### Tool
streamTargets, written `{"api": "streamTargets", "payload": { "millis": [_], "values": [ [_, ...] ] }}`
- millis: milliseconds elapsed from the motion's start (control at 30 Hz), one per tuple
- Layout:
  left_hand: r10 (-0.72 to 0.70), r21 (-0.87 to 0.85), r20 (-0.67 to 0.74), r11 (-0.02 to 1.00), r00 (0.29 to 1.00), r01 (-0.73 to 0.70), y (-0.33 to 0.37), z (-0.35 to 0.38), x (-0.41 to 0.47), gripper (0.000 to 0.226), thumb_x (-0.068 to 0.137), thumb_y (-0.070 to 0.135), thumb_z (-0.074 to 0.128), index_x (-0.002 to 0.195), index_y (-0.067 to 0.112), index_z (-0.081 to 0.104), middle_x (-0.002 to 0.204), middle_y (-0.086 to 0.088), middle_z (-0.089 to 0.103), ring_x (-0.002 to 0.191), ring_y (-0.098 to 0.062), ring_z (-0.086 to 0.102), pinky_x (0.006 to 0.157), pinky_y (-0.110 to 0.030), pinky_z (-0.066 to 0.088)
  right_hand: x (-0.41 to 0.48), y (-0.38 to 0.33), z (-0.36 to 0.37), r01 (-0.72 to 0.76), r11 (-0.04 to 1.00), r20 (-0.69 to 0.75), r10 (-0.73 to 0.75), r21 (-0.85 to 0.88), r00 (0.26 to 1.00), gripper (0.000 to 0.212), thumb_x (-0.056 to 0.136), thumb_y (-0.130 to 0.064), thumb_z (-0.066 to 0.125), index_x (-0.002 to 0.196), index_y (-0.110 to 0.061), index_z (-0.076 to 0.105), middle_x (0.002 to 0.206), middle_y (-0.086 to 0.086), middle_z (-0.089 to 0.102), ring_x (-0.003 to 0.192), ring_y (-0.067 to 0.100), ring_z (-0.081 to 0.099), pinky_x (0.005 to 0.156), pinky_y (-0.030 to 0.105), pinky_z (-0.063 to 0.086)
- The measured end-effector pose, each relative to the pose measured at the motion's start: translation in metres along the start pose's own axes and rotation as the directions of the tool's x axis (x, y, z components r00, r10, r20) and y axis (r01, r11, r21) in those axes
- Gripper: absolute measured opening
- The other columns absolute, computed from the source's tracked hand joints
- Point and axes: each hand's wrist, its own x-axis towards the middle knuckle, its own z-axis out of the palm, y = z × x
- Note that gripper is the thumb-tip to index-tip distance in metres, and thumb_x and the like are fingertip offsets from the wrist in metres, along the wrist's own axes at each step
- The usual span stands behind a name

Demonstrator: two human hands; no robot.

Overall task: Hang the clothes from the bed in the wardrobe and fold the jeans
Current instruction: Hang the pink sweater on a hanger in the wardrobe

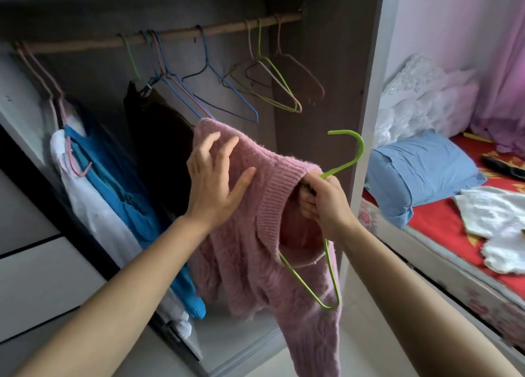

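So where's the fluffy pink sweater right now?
The pink sweater hangs mid-frame in the head view, before the open wardrobe, half on a green hanger that the right hand grips at the collar; the left hand rests open on its shoulder.

left grip (211, 177), right grip (324, 203) — bare, forearms (127, 268) bare too

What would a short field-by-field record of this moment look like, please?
left hand: open, fingers spread on the pink sweater
right hand: grips the green hanger at the sweater's collar
sweater: partly on the hanger, one hanger arm bare, not yet on the wardrobe rail
rail: blue garment, white garment, dark garment, empty wire hangers
bed: white clothes, blue pillow
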Motion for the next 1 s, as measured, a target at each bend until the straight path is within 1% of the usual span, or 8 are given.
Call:
{"api": "streamTargets", "payload": {
  "millis": [67,200,400,533,633,700,800,1000],
  "values": [
    [-0.033,-0.019,-0.006,0.999,0.999,0.033,0.006,0.009,-0.015,0.068,0.092,0.064,0.046,0.138,0.014,0.046,0.141,-0.016,0.036,0.128,-0.033,0.039,0.109,-0.044,0.028,-0.001,-0.001,-0.005,-0.002,1.0,-0.016,0.002,-0.014,1.0,0.042,0.1,-0.009,0.042,0.061,-0.021,0.031,0.049,-0.004,0.024,0.04,0.009,0.015,0.038,0.017,0.015],
    [0.136,0.069,0.04,0.988,0.99,-0.138,0.01,0.019,-0.019,0.068,0.093,0.056,0.053,0.146,0.014,0.039,0.147,-0.02,0.031,0.137,-0.036,0.033,0.114,-0.045,0.024,-0.001,0.0,-0.009,-0.024,0.998,-0.028,0.023,-0.062,0.999,0.042,0.098,-0.008,0.043,0.06,-0.023,0.03,0.051,-0.003,0.023,0.043,0.01,0.015,0.038,0.019,0.016],
    [0.055,-0.048,0.032,0.997,0.998,-0.053,0.015,0.022,-0.029,0.065,0.091,0.065,0.05,0.121,0.007,0.05,0.121,-0.011,0.048,0.11,-0.031,0.05,0.097,-0.047,0.042,0.001,0.001,-0.012,-0.025,0.991,-0.016,0.023,-0.134,1.0,0.044,0.098,-0.012,0.047,0.056,-0.022,0.037,0.05,-0.001,0.028,0.041,0.01,0.02,0.037,0.019,0.02],
    [0.091,0.132,-0.063,0.988,0.994,-0.082,-0.004,0.025,-0.023,0.063,0.095,0.041,0.059,0.138,-0.002,0.043,0.143,-0.03,0.039,0.132,-0.042,0.038,0.11,-0.05,0.031,0.005,-0.005,-0.02,-0.023,0.977,-0.008,0.022,-0.214,1.0,0.043,0.098,-0.011,0.046,0.057,-0.021,0.035,0.051,0.0,0.027,0.042,0.01,0.019,0.039,0.02,0.019],
    [0.162,0.199,0.025,0.966,0.987,-0.163,-0.024,0.02,0.001,0.059,0.096,0.041,0.055,0.142,0.005,0.047,0.144,-0.024,0.044,0.138,-0.039,0.037,0.112,-0.056,0.028,0.009,-0.015,-0.026,-0.018,0.957,0.038,0.03,-0.288,0.999,0.047,0.098,-0.008,0.045,0.053,-0.02,0.037,0.048,-0.001,0.03,0.04,0.01,0.023,0.039,0.018,0.021],
    [0.213,0.145,0.031,0.966,0.977,-0.215,-0.028,0.018,0.016,0.042,0.099,0.035,0.052,0.129,0.008,0.062,0.118,-0.017,0.062,0.117,-0.036,0.056,0.105,-0.057,0.036,0.013,-0.026,-0.03,-0.007,0.931,0.082,0.039,-0.364,0.996,0.045,0.097,-0.008,0.047,0.053,-0.016,0.044,0.049,0.003,0.036,0.041,0.015,0.03,0.044,0.019,0.027],
    [0.229,-0.042,0.073,0.973,0.971,-0.226,-0.024,0.014,0.024,0.035,0.101,0.031,0.049,0.11,0.005,0.071,0.088,-0.011,0.063,0.084,-0.032,0.061,0.082,-0.046,0.05,0.023,-0.047,-0.04,-0.009,0.873,0.121,0.077,-0.487,0.99,0.049,0.097,-0.006,0.047,0.051,-0.02,0.045,0.049,-0.001,0.037,0.042,0.012,0.029,0.04,0.02,0.025],
    [0.091,-0.312,0.247,0.95,0.965,-0.01,0.01,0.019,0.019,0.029,0.103,0.03,0.046,0.101,0.013,0.069,0.088,0.002,0.064,0.083,-0.019,0.064,0.076,-0.038,0.049,0.036,-0.067,-0.061,-0.097,0.82,0.148,0.216,-0.564,0.965,0.054,0.098,-0.008,0.045,0.046,-0.025,0.042,0.05,-0.005,0.03,0.042,0.009,0.021,0.039,0.019,0.019]
  ]
}}
